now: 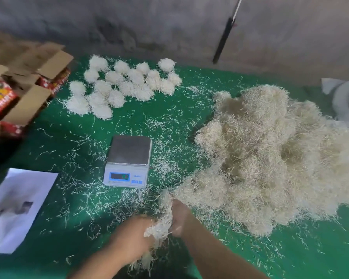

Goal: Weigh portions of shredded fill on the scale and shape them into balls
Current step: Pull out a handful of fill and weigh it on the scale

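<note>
A big heap of pale shredded fill (270, 158) covers the right half of the green table. Both hands grip one clump of fill (159, 228) at the heap's near-left edge, with strands hanging below. My left hand (133, 236) holds its left side and my right hand (182, 216) holds its right side. The small white scale (129, 161) with a bare steel pan stands just beyond the hands, at the table's middle. Several finished white fill balls (121, 85) lie grouped at the far left.
Open cardboard boxes (22, 93) with red packs sit at the left edge. A white printed sheet (16, 208) lies at the near left. Loose strands litter the green cloth (79, 137). White fabric (345, 99) lies at the far right. A grey wall with a dark rod (223, 41) stands behind.
</note>
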The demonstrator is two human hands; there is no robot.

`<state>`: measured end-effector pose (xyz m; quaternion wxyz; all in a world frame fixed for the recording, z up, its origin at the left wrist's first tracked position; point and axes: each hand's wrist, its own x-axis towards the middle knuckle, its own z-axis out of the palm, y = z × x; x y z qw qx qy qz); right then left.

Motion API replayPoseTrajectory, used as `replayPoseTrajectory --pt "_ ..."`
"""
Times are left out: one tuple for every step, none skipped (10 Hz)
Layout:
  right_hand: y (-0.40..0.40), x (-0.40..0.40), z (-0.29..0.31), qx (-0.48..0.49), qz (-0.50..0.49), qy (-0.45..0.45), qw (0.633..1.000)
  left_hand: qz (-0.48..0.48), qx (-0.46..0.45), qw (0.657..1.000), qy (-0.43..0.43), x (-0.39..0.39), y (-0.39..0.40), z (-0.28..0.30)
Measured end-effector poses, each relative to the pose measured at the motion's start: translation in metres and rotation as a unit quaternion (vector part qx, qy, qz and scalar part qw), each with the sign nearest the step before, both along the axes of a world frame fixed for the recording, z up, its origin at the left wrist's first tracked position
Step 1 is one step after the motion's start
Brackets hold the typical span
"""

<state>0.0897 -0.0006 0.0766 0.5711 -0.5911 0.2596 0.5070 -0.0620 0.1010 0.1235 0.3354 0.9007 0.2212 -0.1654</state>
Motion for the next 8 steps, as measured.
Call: replayPoseTrajectory --pt "0.005 0.019 0.004 -0.01 -0.039 0.062 0.997 0.054 0.036 0.998 0.011 -0.013 0.021 0.006" --pt "0.008 0.037 0.018 -0.023 -0.08 -0.008 0.997 0.065 0.057 0.996 0.007 -0.011 0.035 0.009" --pt "0.003 0.059 0.041 0.029 -0.132 -0.029 0.99 0.056 0.055 0.997 -0.015 0.003 0.042 0.017" --pt "-0.022 0.093 0.06 0.022 -0.171 -0.043 0.984 0.053 0.07 0.996 -0.027 0.022 0.052 0.023" --pt "-0.044 0.122 0.088 -0.003 -0.228 -0.074 0.971 0.033 0.099 0.994 -0.005 0.04 0.061 0.026" --pt "-0.066 0.146 0.1 0.004 -0.296 -0.101 0.95 0.039 0.094 0.995 0.016 0.05 0.072 0.02" --pt "-0.087 0.159 0.112 -0.008 -0.299 -0.137 0.945 0.064 0.092 0.993 0.026 0.052 0.084 0.013" --pt "-0.107 0.175 0.121 0.003 -0.3 -0.183 0.936 0.116 0.078 0.99 0.028 0.048 0.098 0.009"
